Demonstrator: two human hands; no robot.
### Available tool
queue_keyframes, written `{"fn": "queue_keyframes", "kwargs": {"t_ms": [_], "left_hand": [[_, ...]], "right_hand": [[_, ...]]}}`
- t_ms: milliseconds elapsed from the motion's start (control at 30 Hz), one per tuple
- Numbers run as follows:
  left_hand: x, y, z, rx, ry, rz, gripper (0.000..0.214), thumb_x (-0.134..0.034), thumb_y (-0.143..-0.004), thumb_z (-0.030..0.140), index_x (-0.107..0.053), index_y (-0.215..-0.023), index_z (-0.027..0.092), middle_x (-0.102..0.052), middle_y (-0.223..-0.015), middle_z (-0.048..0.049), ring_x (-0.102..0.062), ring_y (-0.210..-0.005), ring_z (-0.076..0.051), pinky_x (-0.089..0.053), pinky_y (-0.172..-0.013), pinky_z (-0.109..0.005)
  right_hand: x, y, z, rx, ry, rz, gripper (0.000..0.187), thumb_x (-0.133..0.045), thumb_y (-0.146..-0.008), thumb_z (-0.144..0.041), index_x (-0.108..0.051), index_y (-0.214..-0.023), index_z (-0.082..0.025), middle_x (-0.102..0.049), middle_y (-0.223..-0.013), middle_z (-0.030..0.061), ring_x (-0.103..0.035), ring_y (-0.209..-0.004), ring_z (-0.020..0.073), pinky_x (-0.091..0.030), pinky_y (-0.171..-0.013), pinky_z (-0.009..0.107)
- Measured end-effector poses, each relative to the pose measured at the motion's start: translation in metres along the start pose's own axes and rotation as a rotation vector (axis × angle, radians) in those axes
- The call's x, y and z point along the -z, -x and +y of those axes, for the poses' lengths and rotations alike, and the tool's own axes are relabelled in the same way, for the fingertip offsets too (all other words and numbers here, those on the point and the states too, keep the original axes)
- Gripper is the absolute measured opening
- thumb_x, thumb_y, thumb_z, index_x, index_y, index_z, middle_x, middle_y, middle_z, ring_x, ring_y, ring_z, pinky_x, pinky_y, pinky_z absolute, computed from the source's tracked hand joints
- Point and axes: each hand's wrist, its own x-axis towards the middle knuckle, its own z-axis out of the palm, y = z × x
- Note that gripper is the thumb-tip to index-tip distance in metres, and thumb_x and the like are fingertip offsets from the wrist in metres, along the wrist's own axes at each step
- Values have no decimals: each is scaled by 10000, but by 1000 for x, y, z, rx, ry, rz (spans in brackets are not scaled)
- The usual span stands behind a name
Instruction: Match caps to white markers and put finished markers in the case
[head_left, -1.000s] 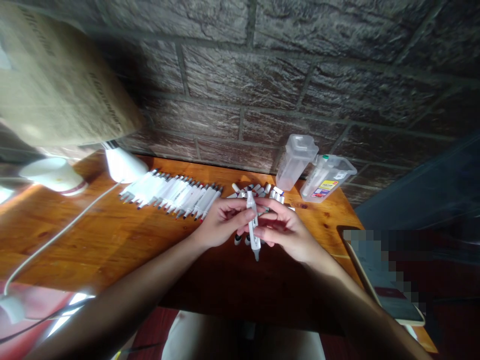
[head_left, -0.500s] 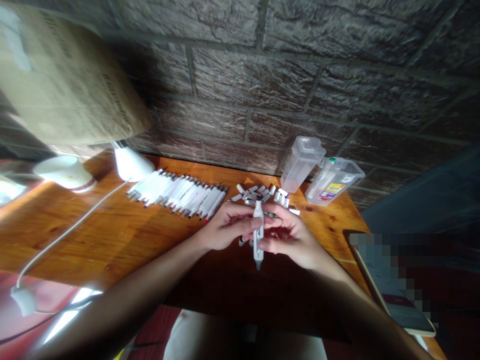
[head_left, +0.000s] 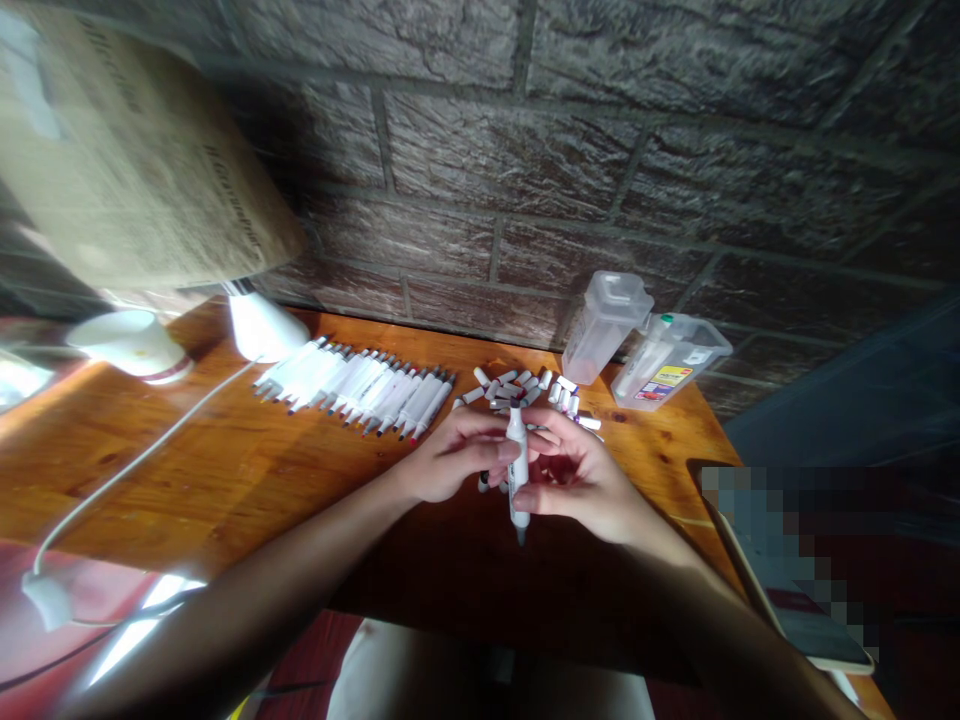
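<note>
Between my two hands stands a white double-ended marker [head_left: 519,470], roughly upright, with both dark tips bare. My left hand [head_left: 459,455] grips it from the left, thumb across its upper half. From the other side my right hand [head_left: 581,475] holds it, thumb on the lower part and fingers curled behind. Just beyond the hands lies a scatter of white marker caps [head_left: 510,390], partly hidden by my fingers. A row of uncapped white markers [head_left: 367,385] lies side by side to the left of the caps.
Two clear plastic containers [head_left: 604,325] stand at the back right, one with a marker inside. A lamp [head_left: 266,325] with its cord and a white cup [head_left: 131,345] are at left on the wooden table [head_left: 187,480]. A tablet-like device [head_left: 795,590] lies at the right edge.
The marker has turned a little in my fingers, so its printed side faces more to the left and its lower tip has shifted slightly right. Both hands stay in place.
</note>
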Motion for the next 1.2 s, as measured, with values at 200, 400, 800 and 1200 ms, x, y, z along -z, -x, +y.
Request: {"fn": "queue_keyframes", "kwargs": {"t_ms": [200, 400, 800, 1200], "left_hand": [[-5, 0, -4, -20, 34, 56, 290, -724, -834, 429, -807, -864, 152, -702, -672, -85, -614, -576, -159, -500, -533, -256], [-9, -1, -5, 11, 83, 94, 258, -767, -800, 388, -811, -884, 148, -732, -733, -95, -605, -558, -139, -492, -506, -235], [-5, -1, 0, 95, 72, 42, 434, -685, -845, 504, -784, -933, 91, -623, -634, -47, -494, -524, -95, -418, -488, -203], [-9, -2, -8, 107, 160, 29, 368, -664, -902, 419, -753, -1099, 121, -667, -752, -54, -599, -617, -109, -447, -553, -207]], "right_hand": [[1, 1, -1, 6, 87, 50, 586, -858, -705, -166, -598, -1223, -251, -698, -889, -6, -671, -771, 144, -550, -674, 259], [1, 3, -2, 9, 81, 46, 598, -859, -715, -181, -597, -1244, -276, -674, -912, -12, -667, -797, 146, -561, -728, 281], [6, 1, 1, 61, 29, 19, 487, -763, -844, -232, -594, -1295, -305, -606, -840, -40, -581, -538, 57, -482, -494, 191], [3, 0, -2, 51, 59, 95, 527, -790, -816, -283, -577, -1299, -284, -698, -848, 11, -633, -616, 114, -475, -484, 194]]}}
